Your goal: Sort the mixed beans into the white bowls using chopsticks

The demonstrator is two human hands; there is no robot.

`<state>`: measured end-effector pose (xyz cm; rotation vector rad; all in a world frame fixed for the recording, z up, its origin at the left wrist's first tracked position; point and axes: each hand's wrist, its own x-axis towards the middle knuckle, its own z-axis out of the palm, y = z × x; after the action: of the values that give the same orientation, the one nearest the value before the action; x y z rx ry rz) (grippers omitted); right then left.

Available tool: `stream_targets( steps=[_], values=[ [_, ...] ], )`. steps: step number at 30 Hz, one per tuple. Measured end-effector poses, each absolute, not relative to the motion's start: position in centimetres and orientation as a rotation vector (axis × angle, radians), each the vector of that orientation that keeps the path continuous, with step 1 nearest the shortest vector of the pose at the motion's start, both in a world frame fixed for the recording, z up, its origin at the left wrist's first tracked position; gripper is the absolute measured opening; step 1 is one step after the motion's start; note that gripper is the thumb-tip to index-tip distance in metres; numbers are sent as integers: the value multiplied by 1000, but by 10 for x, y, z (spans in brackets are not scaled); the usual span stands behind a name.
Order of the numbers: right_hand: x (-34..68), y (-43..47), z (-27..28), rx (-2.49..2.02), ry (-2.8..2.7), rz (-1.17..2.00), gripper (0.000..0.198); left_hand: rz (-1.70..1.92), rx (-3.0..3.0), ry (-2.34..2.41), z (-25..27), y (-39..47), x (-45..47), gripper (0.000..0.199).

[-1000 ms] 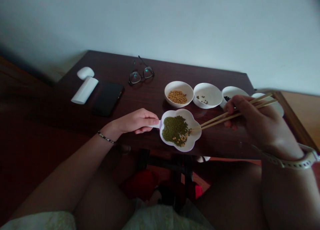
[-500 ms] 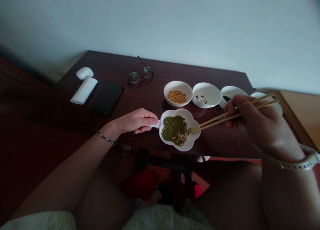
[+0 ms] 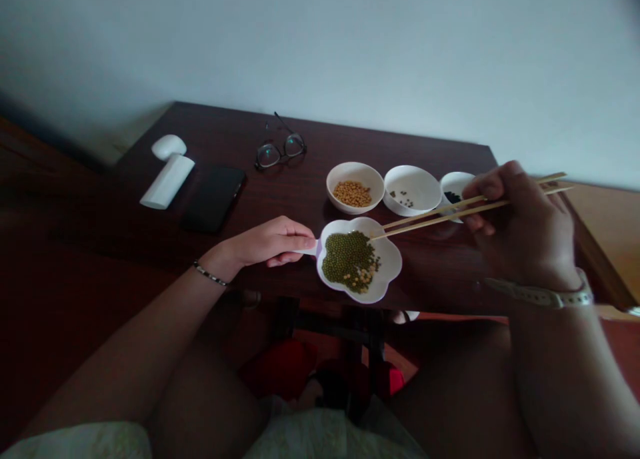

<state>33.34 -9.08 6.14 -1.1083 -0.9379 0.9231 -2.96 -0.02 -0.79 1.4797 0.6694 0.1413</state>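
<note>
My left hand (image 3: pixel 280 241) is closed around the handle of a white flower-shaped dish (image 3: pixel 389 272). Green beans (image 3: pixel 347 254) fill its left side, with several yellow beans (image 3: pixel 363 276) mixed in near the front. In my right hand (image 3: pixel 525 226) is a pair of wooden chopsticks (image 3: pixel 435 214), pinched between the fingers. Their tips are over the back right part of the dish, close to the green beans; whether they hold a bean is too small to tell. Behind the dish stand a white bowl (image 3: pixel 334 199) of yellow beans and another white bowl (image 3: pixel 423 189) with several small beans.
A third white bowl (image 3: pixel 453 179) holds dark pieces, partly behind my right hand. Eyeglasses (image 3: pixel 283 151), a black flat device (image 3: pixel 215 198) and a white handheld object with a rounded head (image 3: pixel 169 179) lie on the dark table (image 3: pixel 220 129). A wall rises behind it.
My right hand has moved up, and the chopstick tips have shifted from the dish's right side toward its back, nearer the green beans. My left hand and the dish stay nearly still.
</note>
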Motion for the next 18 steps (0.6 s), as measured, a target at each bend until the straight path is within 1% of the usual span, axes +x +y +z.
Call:
stream_targets(
  steps=[2,7,13,18],
  values=[
    [335,-81,54,-1019,-876,1002,38,140,1475,677,-7,-1,-29,37],
    [342,-60,34,-907,-669,1076,32,123,1489,673,-5,-2,-29,39],
    [351,-46,12,-993,-755,919,37,138,1472,684,-4,-4,-28,37],
    [341,-45,6,-1041,-746,832,38,136,1489,673,-3,-5,-28,36]
  ],
)
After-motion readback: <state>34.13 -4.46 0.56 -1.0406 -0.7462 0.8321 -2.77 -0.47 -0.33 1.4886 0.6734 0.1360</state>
